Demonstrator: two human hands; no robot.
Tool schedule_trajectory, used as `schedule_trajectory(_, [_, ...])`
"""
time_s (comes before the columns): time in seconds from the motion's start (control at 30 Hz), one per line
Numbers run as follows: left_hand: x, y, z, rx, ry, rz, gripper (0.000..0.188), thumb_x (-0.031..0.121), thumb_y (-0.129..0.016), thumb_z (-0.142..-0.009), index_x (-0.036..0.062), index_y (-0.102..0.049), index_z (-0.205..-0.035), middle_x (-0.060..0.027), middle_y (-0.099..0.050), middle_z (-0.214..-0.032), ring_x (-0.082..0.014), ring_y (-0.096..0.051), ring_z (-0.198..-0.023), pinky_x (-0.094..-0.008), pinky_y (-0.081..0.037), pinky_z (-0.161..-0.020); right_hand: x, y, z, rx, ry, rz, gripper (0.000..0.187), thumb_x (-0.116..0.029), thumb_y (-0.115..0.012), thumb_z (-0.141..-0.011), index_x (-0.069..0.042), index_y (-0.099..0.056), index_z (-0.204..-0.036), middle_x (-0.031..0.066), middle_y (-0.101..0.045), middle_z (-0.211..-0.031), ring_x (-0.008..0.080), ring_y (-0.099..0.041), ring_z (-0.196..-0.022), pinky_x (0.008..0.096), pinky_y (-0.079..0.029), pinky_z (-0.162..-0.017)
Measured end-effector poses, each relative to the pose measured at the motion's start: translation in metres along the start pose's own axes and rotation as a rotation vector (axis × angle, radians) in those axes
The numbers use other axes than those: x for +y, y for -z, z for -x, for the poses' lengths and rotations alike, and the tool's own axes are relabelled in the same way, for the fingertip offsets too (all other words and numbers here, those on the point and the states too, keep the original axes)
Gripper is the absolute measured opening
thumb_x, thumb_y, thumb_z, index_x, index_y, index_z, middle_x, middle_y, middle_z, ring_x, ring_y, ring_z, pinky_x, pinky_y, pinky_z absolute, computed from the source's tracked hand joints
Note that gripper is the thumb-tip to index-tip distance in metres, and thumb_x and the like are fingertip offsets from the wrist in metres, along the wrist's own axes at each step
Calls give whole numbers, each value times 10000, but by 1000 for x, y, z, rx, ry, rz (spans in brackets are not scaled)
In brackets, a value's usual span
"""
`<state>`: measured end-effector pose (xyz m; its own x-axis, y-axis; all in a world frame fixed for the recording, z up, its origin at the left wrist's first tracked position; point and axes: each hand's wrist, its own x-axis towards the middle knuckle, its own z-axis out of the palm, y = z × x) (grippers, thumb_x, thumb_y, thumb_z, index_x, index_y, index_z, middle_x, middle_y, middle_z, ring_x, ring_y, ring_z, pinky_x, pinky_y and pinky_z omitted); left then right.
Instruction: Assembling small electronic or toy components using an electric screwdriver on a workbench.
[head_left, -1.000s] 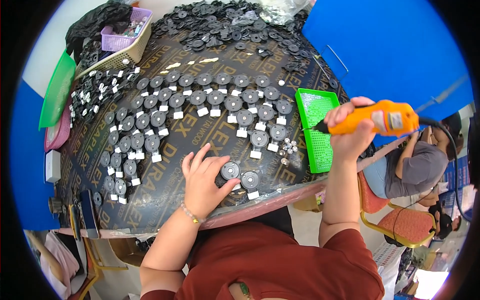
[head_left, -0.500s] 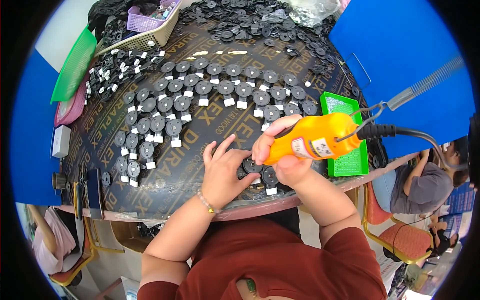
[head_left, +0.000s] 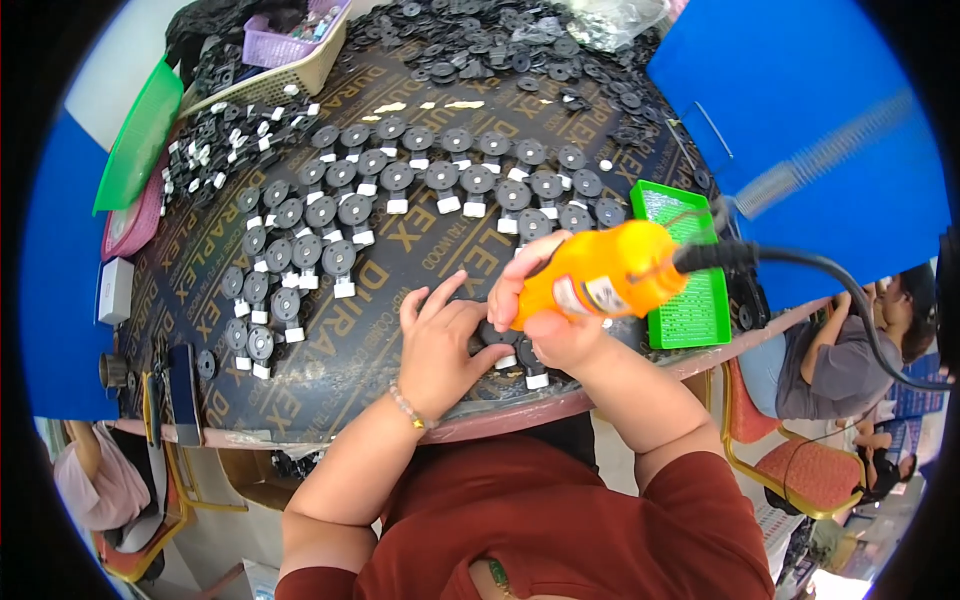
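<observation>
My right hand [head_left: 550, 312] is wrapped around an orange electric screwdriver [head_left: 606, 272], its tip hidden behind my fingers. The screwdriver leans, with its cable end up and to the right. Beneath it, my left hand [head_left: 436, 350] steadies a round black plastic part [head_left: 495, 340] on the table, thumb and index finger at its edges and the other fingers spread. Partly covered by my right hand, another round black part with a white tab [head_left: 537, 380] lies near the table's front edge. Several similar black parts with white tabs [head_left: 397, 178] stand in curved rows beyond my hands.
A green tray [head_left: 690, 335] sits to the right, under the screwdriver's black cable [head_left: 820, 262] and hanging spring [head_left: 790, 180]. Loose black discs [head_left: 500, 40] heap at the back. Baskets [head_left: 318, 75] and small black-and-white pieces [head_left: 230, 145] occupy the far left. A phone [head_left: 184, 390] lies left.
The screwdriver has tilted more upright and shifted slightly left in my right hand; its spring is blurred by motion. My left hand stays on the black part. The whole view has shifted a little.
</observation>
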<state>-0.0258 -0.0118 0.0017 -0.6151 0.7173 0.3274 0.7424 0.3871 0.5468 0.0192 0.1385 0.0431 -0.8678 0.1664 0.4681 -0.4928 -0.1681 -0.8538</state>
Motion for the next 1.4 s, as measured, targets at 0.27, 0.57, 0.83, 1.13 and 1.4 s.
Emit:
schedule_trajectory(0.27, [2, 0, 4, 27, -23, -34, 432, 324, -783, -683, 90, -661, -1025, -52, -667, -991, -265, -455, -1259, -493, -231, -1040, -62, 106, -10, 413, 285, 381, 415, -384, -618, -891, -26, -480, -1050, 65, -535, -665, 142, -524, -531, 278, -455, -497])
schedule_trajectory(0.57, [5, -1, 3, 13, -9, -37, 439, 242, -795, -658, 82, -654, -1042, -64, -653, -1014, -285, -449, -1269, -490, -222, -1054, -43, 178, 5, 567, 193, 531, 305, -263, -580, -934, -1, -482, -1055, 49, -559, -682, 132, -554, -574, 266, -464, -540])
schedule_trajectory(0.83, [5, -1, 3, 5, -10, -52, 450, 243, -793, -660, 81, -649, -1054, -65, -650, -1022, -283, -440, -1276, -481, -213, -1060, -42, 177, 6, 546, 234, 457, 311, -250, -611, -912, -1, -484, -1048, 45, -564, -683, 131, -560, -577, 265, -471, -548])
schedule_trajectory(1.13, [3, 0, 3, 5, -31, -60, 446, 274, -784, -684, 85, -644, -1063, -54, -652, -1021, -282, -439, -1269, -507, -218, -1049, -44, 177, 6, 561, 233, 490, 280, -223, -601, -915, -5, -483, -1048, 48, -562, -682, 135, -557, -571, 269, -471, -543])
schedule_trajectory(1.4, [1, 0, 4, 11, -30, -74, 452, 282, -781, -685, 89, -641, -1070, -51, -653, -1025, -280, -440, -1271, -507, -221, -1045, -53, 172, 4, 567, 280, 448, 330, -274, -610, -917, 3, -483, -1044, 49, -571, -692, 135, -558, -576, 260, -469, -558])
